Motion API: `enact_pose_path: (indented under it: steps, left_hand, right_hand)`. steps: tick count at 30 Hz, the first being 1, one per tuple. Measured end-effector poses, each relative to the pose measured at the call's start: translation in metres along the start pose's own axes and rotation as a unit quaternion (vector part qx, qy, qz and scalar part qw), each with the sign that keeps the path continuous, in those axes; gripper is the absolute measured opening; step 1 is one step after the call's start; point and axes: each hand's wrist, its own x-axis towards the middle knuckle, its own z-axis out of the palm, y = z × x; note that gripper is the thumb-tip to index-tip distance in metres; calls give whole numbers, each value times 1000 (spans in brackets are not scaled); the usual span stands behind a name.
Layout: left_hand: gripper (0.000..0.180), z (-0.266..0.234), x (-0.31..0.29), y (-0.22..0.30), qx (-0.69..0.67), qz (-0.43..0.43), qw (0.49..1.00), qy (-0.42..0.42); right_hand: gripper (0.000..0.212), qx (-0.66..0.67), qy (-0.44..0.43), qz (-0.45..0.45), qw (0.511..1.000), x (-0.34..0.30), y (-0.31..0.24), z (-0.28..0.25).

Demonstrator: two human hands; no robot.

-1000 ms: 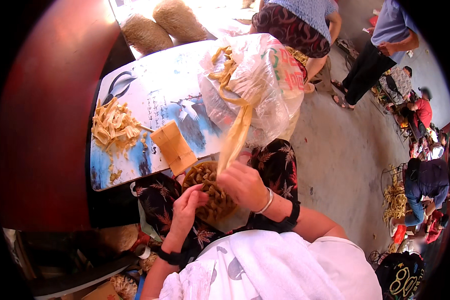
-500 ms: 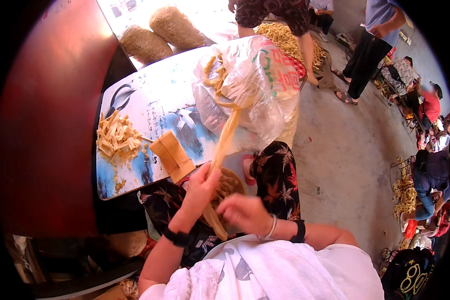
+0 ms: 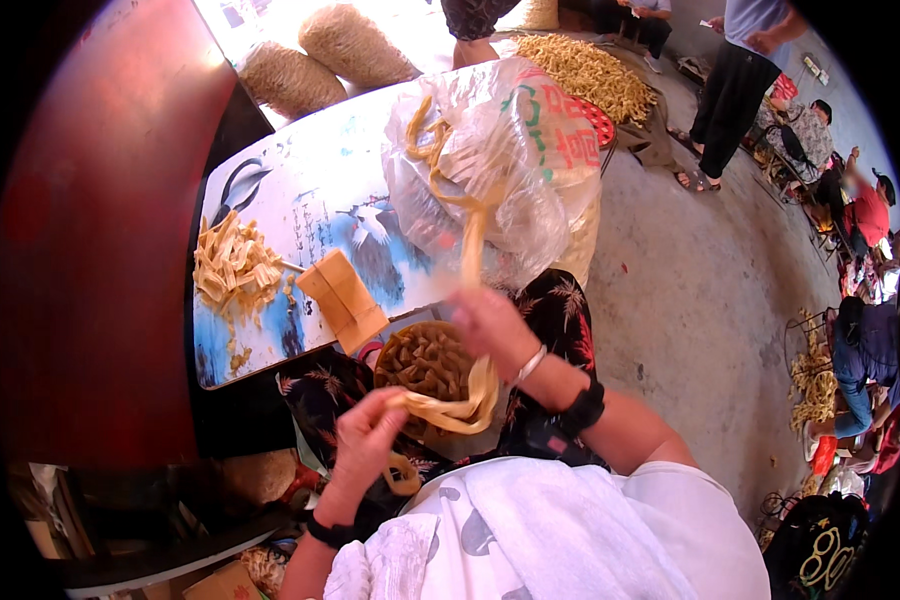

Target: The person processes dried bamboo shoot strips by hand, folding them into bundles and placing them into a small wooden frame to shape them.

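A long, pale-yellow flat strip (image 3: pixel 470 405) runs down from a clear plastic bag (image 3: pixel 410 210) and loops across my lap. My left hand (image 3: pixel 365 432) pinches its lower part, with a curled end hanging below the fingers. Higher up, my right hand (image 3: pixel 498 328) is closed around the strip near the table edge, slightly blurred. Between my knees, partly behind the strip, stands a round yellow-brown bowl (image 3: pixel 378 376) of folded brown pieces (image 3: pixel 428 358). A tan wooden block (image 3: pixel 342 300) with a slit juts over the table's near edge, left of the bowl.
On the painted table (image 3: pixel 310 200) lie a heap of short yellow pieces (image 3: pixel 235 262) and dark-handled scissors (image 3: pixel 238 190). Two stuffed sacks (image 3: pixel 355 45) stand behind it. A yellow pile (image 3: pixel 595 78) covers floor at the back. Other people stand or sit at right, including one in dark trousers (image 3: pixel 735 110).
My right hand has moved up and forward along the strip. My left hand has drawn down and left, uncovering the bowl. The person behind the table has shifted left.
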Motion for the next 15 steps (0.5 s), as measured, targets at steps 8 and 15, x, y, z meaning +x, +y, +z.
enact_pose_path:
  steps: [8, 15]
  left_hand:
    - [38, 25, 61, 6, -327, -96, 939, -45]
    - [27, 24, 50, 11, -258, -33, 964, -63]
  right_hand:
    - [14, -442, -334, -148, 819, -85, 53, 40]
    - [48, -262, -291, -119, 912, -65, 54, 5]
